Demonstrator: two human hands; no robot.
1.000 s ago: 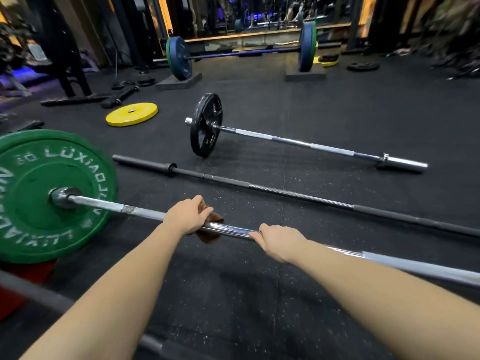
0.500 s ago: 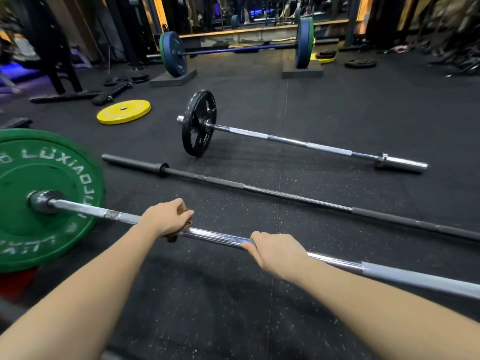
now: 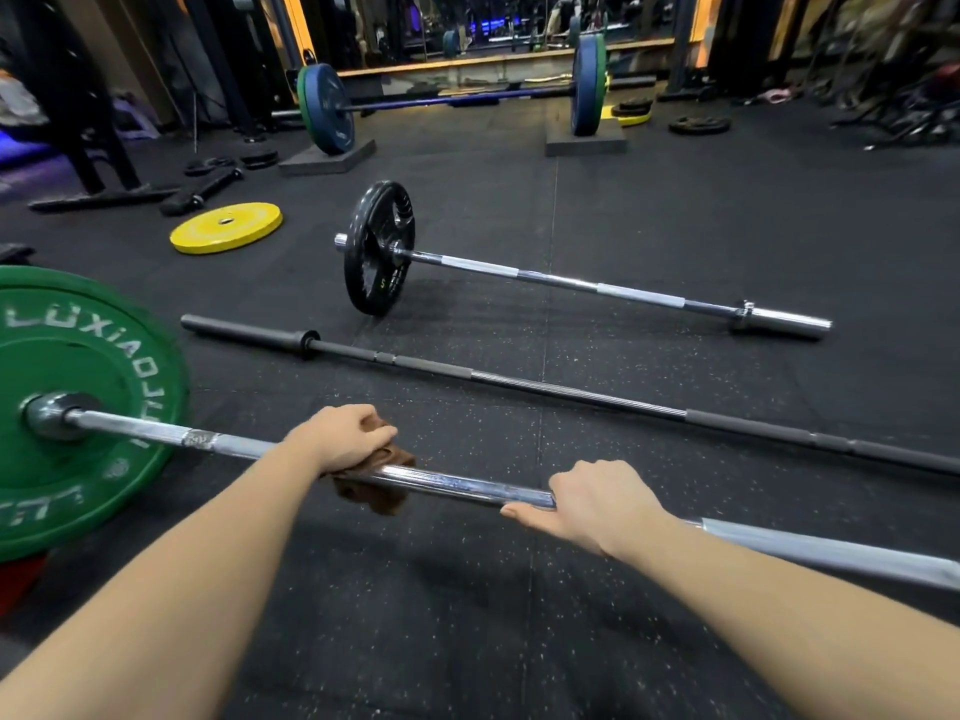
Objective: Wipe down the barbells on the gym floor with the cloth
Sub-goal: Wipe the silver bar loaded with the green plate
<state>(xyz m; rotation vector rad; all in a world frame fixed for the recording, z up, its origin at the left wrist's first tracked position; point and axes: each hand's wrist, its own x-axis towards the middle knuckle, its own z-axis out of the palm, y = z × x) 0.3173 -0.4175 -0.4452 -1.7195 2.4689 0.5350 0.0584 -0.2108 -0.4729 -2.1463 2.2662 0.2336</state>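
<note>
left hand (image 3: 347, 438) grips brown cloth (image 3: 374, 485) round chrome barbell (image 3: 467, 485) | right hand (image 3: 592, 504) clasps the bar beside it | green plate (image 3: 78, 356) at bar's end

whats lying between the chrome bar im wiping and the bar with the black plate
In the head view, an unloaded black barbell lies between the chrome bar and the black-plate bar, touching neither.

Head-worn view, downward, close over barbell (image 3: 457, 483)
</note>
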